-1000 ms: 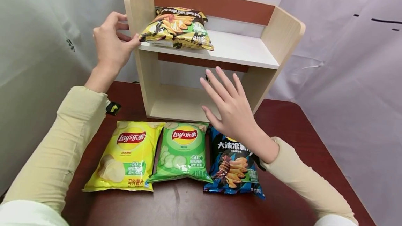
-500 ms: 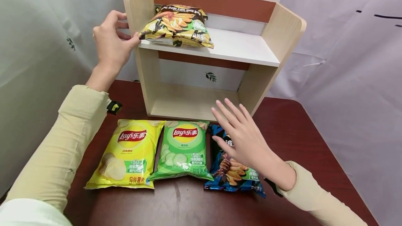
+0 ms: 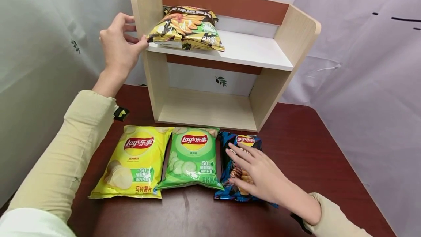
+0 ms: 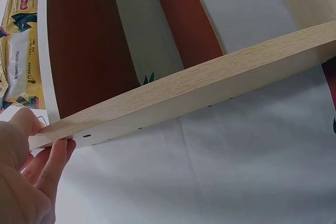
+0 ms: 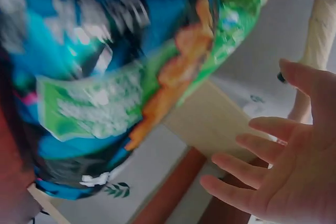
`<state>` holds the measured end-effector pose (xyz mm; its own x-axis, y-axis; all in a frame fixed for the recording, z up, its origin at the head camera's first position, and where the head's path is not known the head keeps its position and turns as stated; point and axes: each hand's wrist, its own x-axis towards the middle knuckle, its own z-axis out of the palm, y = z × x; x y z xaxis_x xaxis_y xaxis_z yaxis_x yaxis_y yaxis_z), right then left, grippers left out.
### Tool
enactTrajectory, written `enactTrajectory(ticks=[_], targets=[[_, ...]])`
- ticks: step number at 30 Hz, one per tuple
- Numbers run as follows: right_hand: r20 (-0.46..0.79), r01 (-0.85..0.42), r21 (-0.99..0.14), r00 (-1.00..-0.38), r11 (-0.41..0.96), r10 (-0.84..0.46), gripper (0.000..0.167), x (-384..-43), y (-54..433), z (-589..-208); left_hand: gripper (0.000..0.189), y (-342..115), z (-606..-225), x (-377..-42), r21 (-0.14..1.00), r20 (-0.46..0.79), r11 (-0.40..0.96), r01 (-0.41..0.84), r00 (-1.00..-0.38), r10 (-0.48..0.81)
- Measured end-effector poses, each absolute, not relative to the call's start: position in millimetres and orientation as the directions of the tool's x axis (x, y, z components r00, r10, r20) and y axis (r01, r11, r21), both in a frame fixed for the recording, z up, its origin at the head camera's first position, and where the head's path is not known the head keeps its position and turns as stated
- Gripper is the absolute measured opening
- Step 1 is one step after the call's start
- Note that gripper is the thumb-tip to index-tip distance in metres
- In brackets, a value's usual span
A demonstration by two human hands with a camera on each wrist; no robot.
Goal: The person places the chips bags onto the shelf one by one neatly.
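- One puffy yellow chip bag [image 3: 129,164], a green bag [image 3: 190,158] and a blue-and-black bag [image 5: 105,87] lie on the dark-red counter [image 3: 299,156], seemingly awaiting shelving.
- A gold-and-black bag [image 3: 187,25], up on the pale wooden shelf unit [image 3: 207,111], looks done.
- My left grip [image 3: 119,46] pinches the unit's side; my empty right grip [image 3: 260,169] hangs spread over the blue-and-black bag.

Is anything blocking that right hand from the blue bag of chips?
Nothing visible stands in the way. The right hand hovers over the blue bag, and the right wrist view shows only open air between them. The green bag lies beside it, not between.
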<state>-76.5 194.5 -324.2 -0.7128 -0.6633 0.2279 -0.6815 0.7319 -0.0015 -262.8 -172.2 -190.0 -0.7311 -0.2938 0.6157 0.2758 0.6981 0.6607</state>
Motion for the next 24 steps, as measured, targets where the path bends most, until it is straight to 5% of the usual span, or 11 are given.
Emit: enactTrajectory(ticks=[12,19,24], targets=[[0.281,-0.671,0.11,-0.687,0.733,-0.67,0.077,-46,210,-349,0.036,-172,-191,-264,0.661,0.622,0.694,0.284,-0.725,-0.296],[0.224,-0.622,0.024,-0.76,0.783,-0.61,0.081,-42,224,-368,0.037,-173,-191,-263,0.66,0.619,0.697,0.281,-0.728,-0.293],[0.311,-0.642,0.055,-0.717,0.765,-0.624,0.09,-44,230,-381,0.035,-173,-191,-262,0.665,0.622,0.687,0.293,-0.727,-0.292]])
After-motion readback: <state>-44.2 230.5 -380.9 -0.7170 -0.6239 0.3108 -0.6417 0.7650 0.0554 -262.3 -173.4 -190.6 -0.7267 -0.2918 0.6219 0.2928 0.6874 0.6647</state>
